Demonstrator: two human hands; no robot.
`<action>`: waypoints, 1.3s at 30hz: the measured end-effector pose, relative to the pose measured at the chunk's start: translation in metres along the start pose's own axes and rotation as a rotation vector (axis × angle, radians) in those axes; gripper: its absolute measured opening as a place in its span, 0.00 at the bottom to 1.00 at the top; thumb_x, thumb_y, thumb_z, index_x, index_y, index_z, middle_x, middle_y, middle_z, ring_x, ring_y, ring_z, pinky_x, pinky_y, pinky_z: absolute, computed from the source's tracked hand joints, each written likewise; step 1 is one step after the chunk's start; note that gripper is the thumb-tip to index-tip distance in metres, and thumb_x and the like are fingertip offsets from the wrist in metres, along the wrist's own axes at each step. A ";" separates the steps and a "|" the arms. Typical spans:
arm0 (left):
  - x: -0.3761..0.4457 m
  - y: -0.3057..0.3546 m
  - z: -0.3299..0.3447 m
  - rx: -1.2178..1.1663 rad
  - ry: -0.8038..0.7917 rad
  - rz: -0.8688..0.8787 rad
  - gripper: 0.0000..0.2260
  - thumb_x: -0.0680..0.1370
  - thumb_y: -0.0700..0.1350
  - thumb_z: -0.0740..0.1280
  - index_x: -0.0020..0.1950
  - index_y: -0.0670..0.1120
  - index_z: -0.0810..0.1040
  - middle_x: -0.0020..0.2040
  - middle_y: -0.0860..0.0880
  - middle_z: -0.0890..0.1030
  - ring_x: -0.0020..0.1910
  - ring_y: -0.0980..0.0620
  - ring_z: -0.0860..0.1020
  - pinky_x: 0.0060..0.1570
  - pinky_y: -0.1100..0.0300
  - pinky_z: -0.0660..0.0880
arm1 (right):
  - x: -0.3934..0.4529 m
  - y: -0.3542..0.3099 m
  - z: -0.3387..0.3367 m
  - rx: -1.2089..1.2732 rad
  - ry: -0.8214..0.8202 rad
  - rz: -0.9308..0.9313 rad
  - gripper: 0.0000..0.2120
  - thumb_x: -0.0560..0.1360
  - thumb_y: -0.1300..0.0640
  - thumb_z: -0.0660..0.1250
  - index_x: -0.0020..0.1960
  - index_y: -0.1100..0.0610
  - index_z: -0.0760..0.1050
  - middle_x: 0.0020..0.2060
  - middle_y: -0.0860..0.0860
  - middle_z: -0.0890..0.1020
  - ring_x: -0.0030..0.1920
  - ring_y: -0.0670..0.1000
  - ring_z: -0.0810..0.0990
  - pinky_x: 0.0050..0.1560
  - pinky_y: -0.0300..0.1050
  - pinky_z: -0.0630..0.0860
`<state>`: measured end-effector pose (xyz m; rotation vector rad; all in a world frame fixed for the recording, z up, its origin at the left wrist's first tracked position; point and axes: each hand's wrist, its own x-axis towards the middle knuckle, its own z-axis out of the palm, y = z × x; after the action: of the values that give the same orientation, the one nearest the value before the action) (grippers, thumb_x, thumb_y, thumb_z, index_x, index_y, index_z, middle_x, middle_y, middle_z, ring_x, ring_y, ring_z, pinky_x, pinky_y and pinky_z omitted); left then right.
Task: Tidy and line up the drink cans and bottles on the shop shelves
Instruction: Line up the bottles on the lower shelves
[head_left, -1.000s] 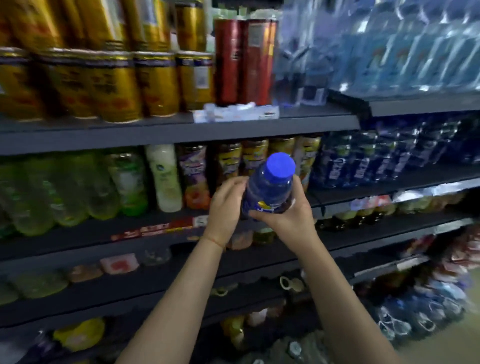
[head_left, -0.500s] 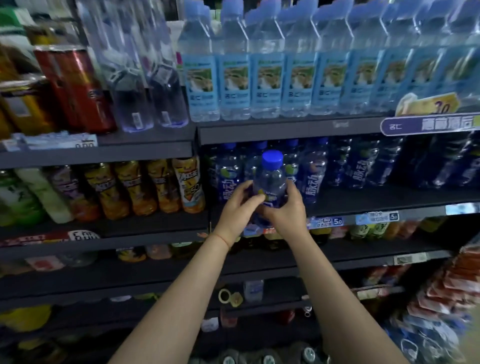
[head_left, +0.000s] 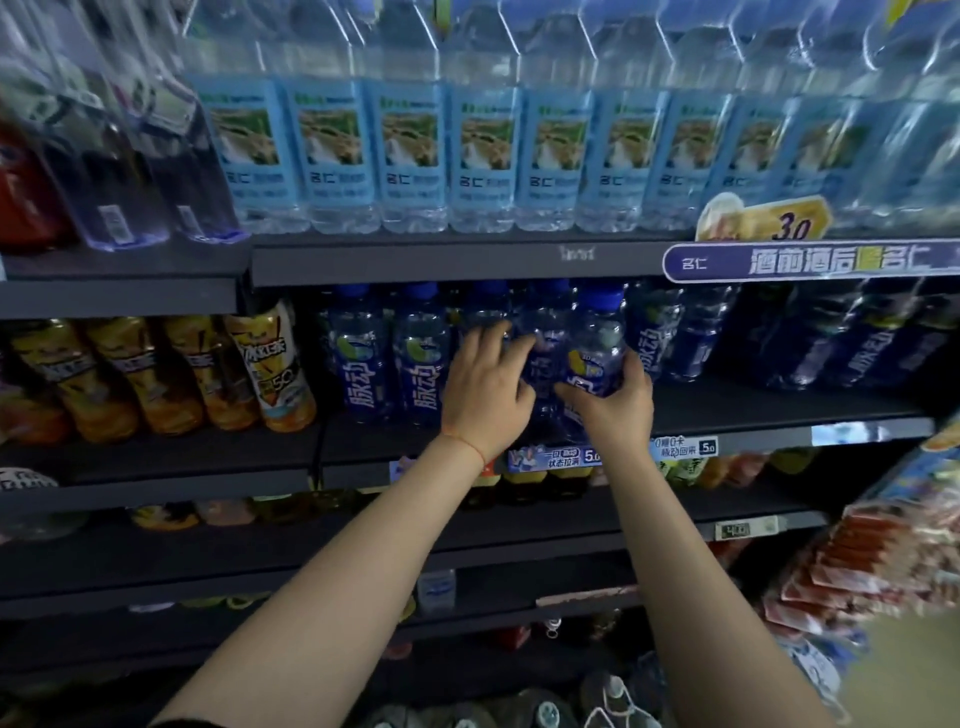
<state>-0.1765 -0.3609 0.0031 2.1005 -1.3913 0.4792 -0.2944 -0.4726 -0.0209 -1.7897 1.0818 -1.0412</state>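
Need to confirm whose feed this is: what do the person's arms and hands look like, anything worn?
Both forearms are bare, no sleeves in sight. A thin red string bracelet circles the wrist of the left hand. The right hand shows no glove, ring or watch.

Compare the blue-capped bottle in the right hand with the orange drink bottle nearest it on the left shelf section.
The blue-capped bottle is clear blue and gripped by the right hand; the orange drink bottle is orange-yellow and untouched. The blue one stands roughly upright, the orange one appears to lean. Both sit on the same shelf level.
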 end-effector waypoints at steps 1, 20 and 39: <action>0.003 0.005 0.002 0.043 -0.025 0.016 0.23 0.73 0.43 0.66 0.68 0.47 0.74 0.68 0.42 0.73 0.65 0.39 0.69 0.64 0.44 0.70 | 0.005 0.002 -0.001 -0.006 0.012 0.013 0.41 0.65 0.48 0.80 0.73 0.53 0.66 0.64 0.54 0.74 0.62 0.56 0.76 0.58 0.50 0.75; 0.026 0.017 0.029 0.386 -0.049 0.072 0.31 0.77 0.49 0.66 0.78 0.60 0.61 0.78 0.38 0.61 0.75 0.38 0.63 0.70 0.42 0.61 | 0.045 0.014 0.010 -0.162 -0.040 -0.012 0.39 0.74 0.52 0.74 0.76 0.61 0.57 0.71 0.63 0.66 0.66 0.65 0.73 0.53 0.53 0.74; 0.028 0.016 0.012 0.329 -0.250 0.087 0.33 0.79 0.48 0.62 0.80 0.59 0.50 0.81 0.40 0.45 0.79 0.39 0.49 0.74 0.43 0.51 | 0.033 0.005 0.019 -0.345 -0.003 0.029 0.43 0.75 0.51 0.72 0.80 0.61 0.50 0.73 0.63 0.63 0.71 0.63 0.64 0.60 0.57 0.72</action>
<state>-0.1805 -0.3935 0.0147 2.4382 -1.6431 0.5238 -0.2686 -0.5011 -0.0245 -2.0354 1.3456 -0.8731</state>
